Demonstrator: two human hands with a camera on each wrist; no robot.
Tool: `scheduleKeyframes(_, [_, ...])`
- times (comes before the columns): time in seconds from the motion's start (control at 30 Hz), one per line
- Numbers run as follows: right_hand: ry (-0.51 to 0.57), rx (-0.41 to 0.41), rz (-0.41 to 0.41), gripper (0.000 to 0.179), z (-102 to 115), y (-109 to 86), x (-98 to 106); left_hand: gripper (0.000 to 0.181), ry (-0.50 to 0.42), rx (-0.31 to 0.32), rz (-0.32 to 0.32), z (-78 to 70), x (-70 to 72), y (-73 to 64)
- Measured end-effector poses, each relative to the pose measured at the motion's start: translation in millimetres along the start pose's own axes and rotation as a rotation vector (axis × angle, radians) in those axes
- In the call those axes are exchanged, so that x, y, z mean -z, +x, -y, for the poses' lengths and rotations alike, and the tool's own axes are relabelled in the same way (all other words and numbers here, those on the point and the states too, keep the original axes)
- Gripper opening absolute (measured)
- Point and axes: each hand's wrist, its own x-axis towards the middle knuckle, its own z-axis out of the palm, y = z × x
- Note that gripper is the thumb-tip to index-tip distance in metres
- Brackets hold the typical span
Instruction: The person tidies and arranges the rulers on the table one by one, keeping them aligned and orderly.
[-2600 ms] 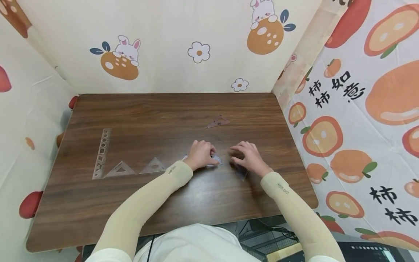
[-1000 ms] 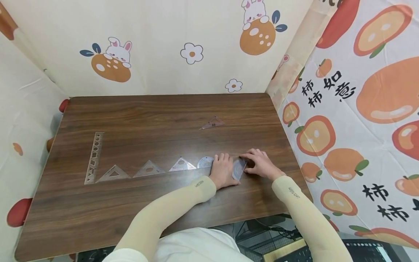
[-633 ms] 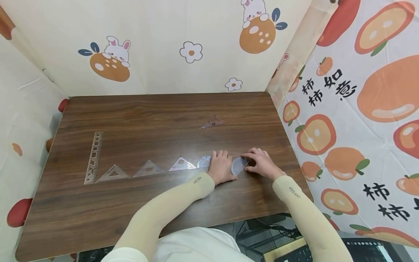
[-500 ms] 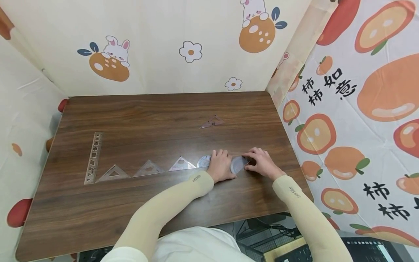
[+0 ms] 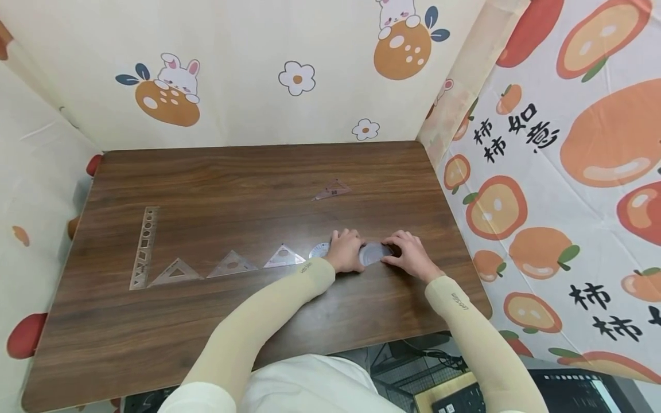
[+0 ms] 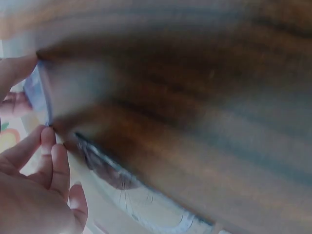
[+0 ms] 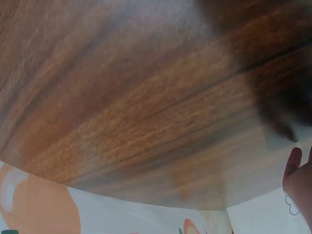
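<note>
Between the two hands is a clear, pale-blue protractor [image 5: 373, 254], close over the table. My left hand [image 5: 346, 250] is at its left end; in the left wrist view the thumb and a fingertip [image 6: 48, 134] hold its edge. At the right end, my right hand [image 5: 410, 255] pinches it between thumb and fingers. Just left of my left hand lies another clear protractor [image 5: 319, 250], partly covered by that hand. Further left, three clear set squares, one [image 5: 284, 256] nearest the protractor, stand in a row. The right wrist view shows mostly table and a fingertip.
A clear ruler [image 5: 144, 248] with cut-out shapes ends the row at the left. A small pinkish set square [image 5: 333, 190] lies further back. Patterned cloth walls [image 5: 248, 97] border the brown wooden table [image 5: 232, 183] at the back and sides. A keyboard [image 5: 459, 398] sits below its front edge.
My left hand has moved right, from the protractor in the row to the one at my right hand. That protractor has been turned between the hands and shifted slightly away from the body.
</note>
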Motion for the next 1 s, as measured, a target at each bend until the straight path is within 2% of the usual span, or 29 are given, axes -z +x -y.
scheduleKeyframes(0.17, [-0.010,-0.002,-0.035,0.043,3.0,3.0,-5.7,0.069,-0.078,0.009,0.032,9.5,5.7,6.2])
scheduleKeyframes(0.43, [-0.021,-0.034,-0.078,0.043,14.0,7.9,-11.2,0.063,-0.150,0.042,0.068,20.8,17.0,11.2])
scheduleKeyframes(0.73, [-0.041,-0.075,-0.100,0.043,21.7,8.6,-16.5,0.062,-0.138,0.025,0.103,23.5,25.9,14.0])
scheduleKeyframes(1.0, [-0.034,-0.091,-0.111,0.044,27.3,8.5,-18.7,0.059,-0.148,0.021,0.099,25.1,28.5,15.9])
